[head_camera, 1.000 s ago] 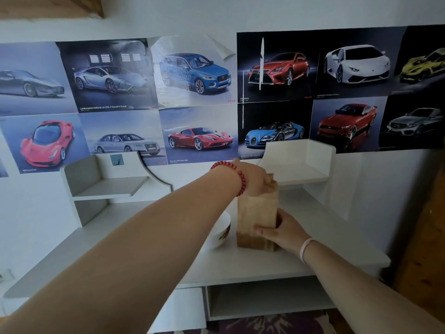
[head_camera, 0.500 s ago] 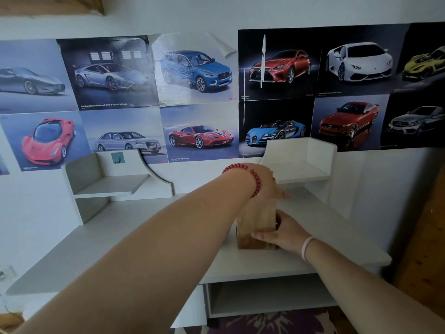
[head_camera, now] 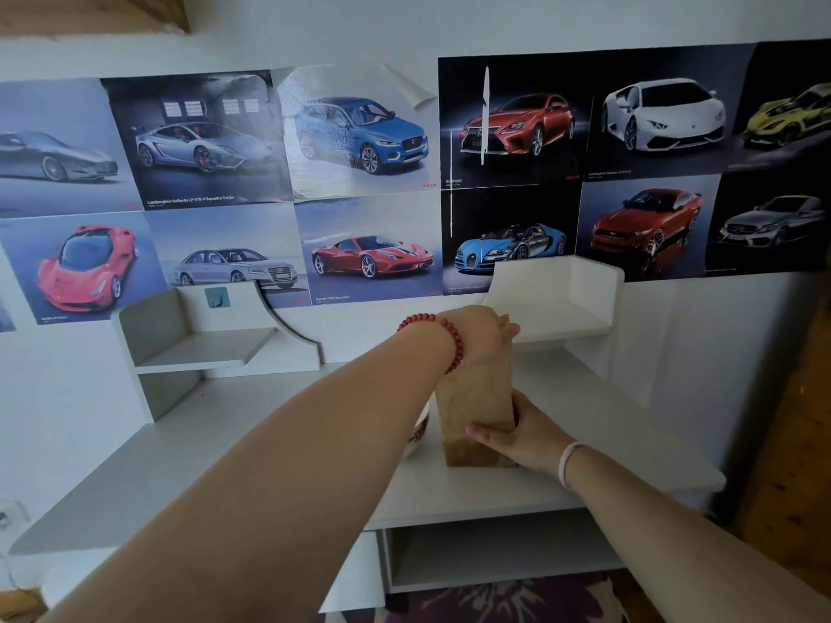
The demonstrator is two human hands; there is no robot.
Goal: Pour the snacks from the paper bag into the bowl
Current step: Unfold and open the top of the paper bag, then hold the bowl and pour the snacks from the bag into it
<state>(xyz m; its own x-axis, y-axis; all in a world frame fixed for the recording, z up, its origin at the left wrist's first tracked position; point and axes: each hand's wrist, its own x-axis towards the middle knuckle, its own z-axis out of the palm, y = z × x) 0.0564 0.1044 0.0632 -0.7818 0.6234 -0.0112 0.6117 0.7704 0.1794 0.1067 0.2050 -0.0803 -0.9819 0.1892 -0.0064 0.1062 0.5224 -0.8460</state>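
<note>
A brown paper bag stands upright on the white desk. My left hand, with a red bead bracelet on the wrist, is closed on the bag's top edge. My right hand wraps around the bag's lower part from the right. A white bowl with a red pattern sits just left of the bag, and my left forearm covers most of it. The snacks inside the bag are hidden.
Two small white corner shelves stand at the back of the desk, a left shelf and a right shelf. Car posters cover the wall behind. An open compartment lies under the desktop.
My left hand has stayed on the bag's top while my forearm shifted to cover more of the bowl. The right hand keeps its hold low on the bag.
</note>
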